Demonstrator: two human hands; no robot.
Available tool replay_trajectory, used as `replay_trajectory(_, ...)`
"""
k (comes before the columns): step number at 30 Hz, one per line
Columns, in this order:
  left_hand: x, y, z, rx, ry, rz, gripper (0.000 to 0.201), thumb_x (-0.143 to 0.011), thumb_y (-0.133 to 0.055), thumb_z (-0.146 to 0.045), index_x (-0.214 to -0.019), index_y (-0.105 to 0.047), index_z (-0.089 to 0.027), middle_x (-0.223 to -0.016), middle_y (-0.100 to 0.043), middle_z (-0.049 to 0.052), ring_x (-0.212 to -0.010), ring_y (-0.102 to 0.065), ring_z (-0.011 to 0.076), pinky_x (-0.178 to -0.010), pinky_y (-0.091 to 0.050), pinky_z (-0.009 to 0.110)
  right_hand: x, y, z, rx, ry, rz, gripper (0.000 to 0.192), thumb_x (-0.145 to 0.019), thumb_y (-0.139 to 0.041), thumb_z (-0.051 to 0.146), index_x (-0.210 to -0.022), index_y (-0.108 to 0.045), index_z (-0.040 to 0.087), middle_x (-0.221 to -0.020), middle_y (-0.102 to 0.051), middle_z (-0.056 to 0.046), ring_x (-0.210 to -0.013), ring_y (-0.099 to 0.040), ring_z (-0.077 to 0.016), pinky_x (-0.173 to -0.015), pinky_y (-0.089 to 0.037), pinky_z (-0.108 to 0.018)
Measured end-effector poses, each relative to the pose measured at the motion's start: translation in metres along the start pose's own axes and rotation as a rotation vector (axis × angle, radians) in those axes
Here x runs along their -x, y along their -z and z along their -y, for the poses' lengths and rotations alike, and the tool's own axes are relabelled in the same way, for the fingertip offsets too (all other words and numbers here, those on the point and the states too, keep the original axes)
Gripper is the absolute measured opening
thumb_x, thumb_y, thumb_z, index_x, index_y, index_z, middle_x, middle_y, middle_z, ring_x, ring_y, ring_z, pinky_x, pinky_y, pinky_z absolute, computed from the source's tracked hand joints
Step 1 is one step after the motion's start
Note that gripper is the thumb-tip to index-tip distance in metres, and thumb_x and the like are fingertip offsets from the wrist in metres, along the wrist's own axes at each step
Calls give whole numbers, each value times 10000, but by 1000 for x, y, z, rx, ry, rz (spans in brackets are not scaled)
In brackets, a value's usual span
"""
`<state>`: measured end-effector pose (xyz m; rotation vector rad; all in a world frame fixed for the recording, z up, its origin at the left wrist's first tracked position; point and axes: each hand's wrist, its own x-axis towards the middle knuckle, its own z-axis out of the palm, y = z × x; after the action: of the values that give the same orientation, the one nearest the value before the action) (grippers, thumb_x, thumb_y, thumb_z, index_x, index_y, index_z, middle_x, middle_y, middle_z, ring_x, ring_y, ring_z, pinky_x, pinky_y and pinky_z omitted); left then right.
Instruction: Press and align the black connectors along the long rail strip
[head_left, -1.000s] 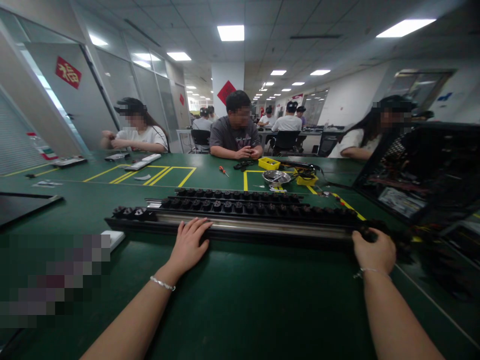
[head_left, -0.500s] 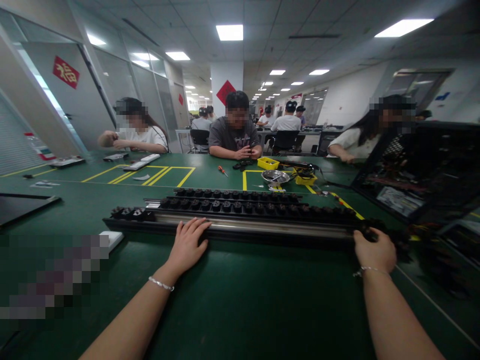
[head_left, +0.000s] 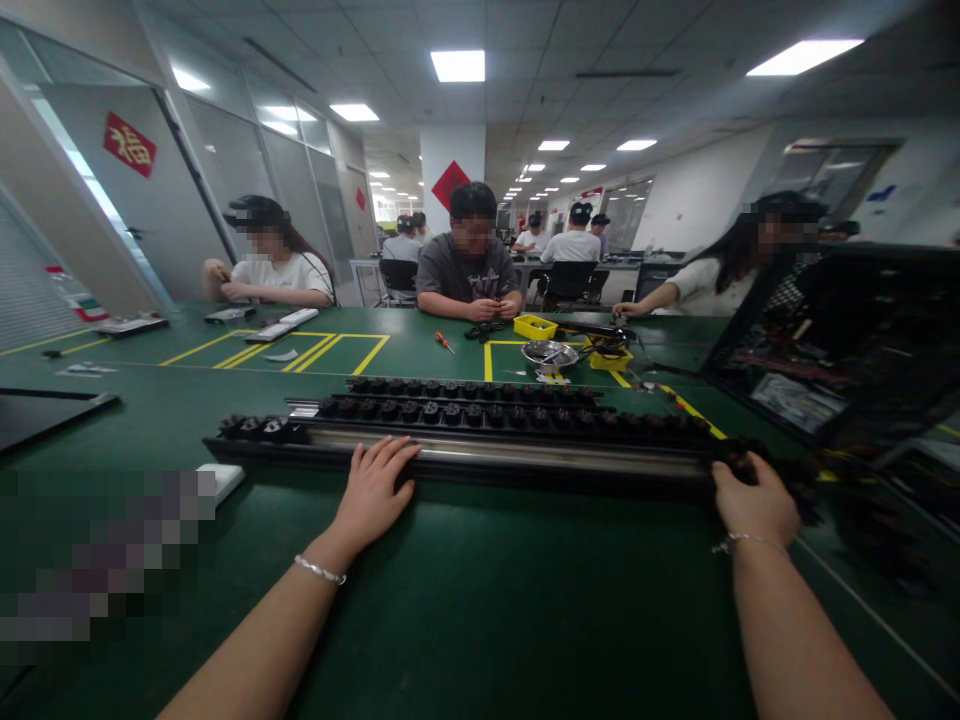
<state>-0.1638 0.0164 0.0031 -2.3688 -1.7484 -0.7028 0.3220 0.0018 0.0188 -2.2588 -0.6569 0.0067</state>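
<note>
A long black rail (head_left: 525, 478) with a bright metal channel lies across the green table in front of me. A few black round socket modules (head_left: 262, 427) sit in its left end. My left hand (head_left: 381, 485) rests on the near edge of the rail, fingers stretched out flat over it, holding nothing. At the rail's right end, my right hand (head_left: 757, 498) has thumb and fingers closed round a black socket module (head_left: 739, 465), partly hidden by the hand. Behind lie two more black rails with rows of round sockets (head_left: 450, 414).
Beyond the rails are a steel bowl (head_left: 551, 354), yellow bins (head_left: 535, 327) and an orange screwdriver (head_left: 444, 342). A dark open case (head_left: 832, 350) stands at right, with dark parts near it. A white strip (head_left: 222, 482) lies at left. Co-workers sit across the table.
My right hand has shifted slightly to the right along the rail's end. My left hand stays on the rail. The co-worker at right has stretched an arm out onto the table.
</note>
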Motion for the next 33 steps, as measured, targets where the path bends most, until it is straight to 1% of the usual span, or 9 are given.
replay_trajectory(5, 0, 1, 0, 0, -2, 18, 471, -792, -481, -256, -1259, -480, -320, -1360, -496, 12, -1302, -357, 255, -1097, -166, 550, -3, 0, 0, 21, -50, 24, 671, -706, -519, 531, -1312, -504, 244, -1251, -562, -141, -1088, -531, -338, -870, -413, -428)
replay_trajectory(11, 0, 0, 0, -2, -1, 21, 471, -796, -477, -256, -1263, -474, -322, -1367, -489, 7, -1306, -351, 253, -1100, -157, 550, -6, 0, -2, 22, -33, 7, 652, -714, -521, 513, -1303, -512, 234, -1219, -585, -145, -1078, -543, -328, -869, -418, -419)
replay_trajectory(17, 0, -1, 1, -5, -4, 12, 469, -794, -478, -252, -1258, -480, -319, -1362, -495, 8, -1301, -358, 251, -1099, -162, 545, -7, 1, -2, 27, -55, 2, 656, -716, -513, 521, -1297, -523, 217, -1218, -589, -152, -1087, -544, -332, -873, -421, -413)
replay_trajectory(21, 0, 0, 0, -8, -3, 14, 464, -794, -477, -249, -1254, -486, -312, -1362, -495, 12, -1300, -359, 251, -1096, -165, 544, -5, 3, 0, 50, -71, -10, 628, -713, -511, 509, -1273, -546, 227, -1193, -604, -145, -1069, -553, -326, -868, -430, -420)
replay_trajectory(24, 0, 1, -1, -2, 0, 13, 461, -790, -481, -249, -1247, -496, -310, -1359, -499, 14, -1298, -363, 252, -1096, -171, 541, -6, 5, 0, 75, -69, 7, 609, -724, -494, 509, -1256, -556, 220, -1185, -604, -152, -1063, -554, -322, -863, -432, -418)
replay_trajectory(28, 0, 1, -2, 2, 7, 13, 459, -793, -480, -249, -1248, -496, -309, -1359, -499, 14, -1300, -361, 254, -1096, -167, 545, -10, 6, -2, 77, -68, 35, 601, -730, -487, 514, -1240, -563, 206, -1181, -604, -157, -1054, -554, -322, -853, -424, -408)
replay_trajectory(33, 0, 0, 0, -7, 6, 23, 460, -799, -475, -255, -1255, -484, -316, -1368, -488, 6, -1308, -348, 250, -1099, -152, 543, -18, 3, -7, 59, -60, 7, 585, -735, -482, 510, -1208, -588, 182, -1122, -624, -177, -1022, -558, -330, -816, -413, -401)
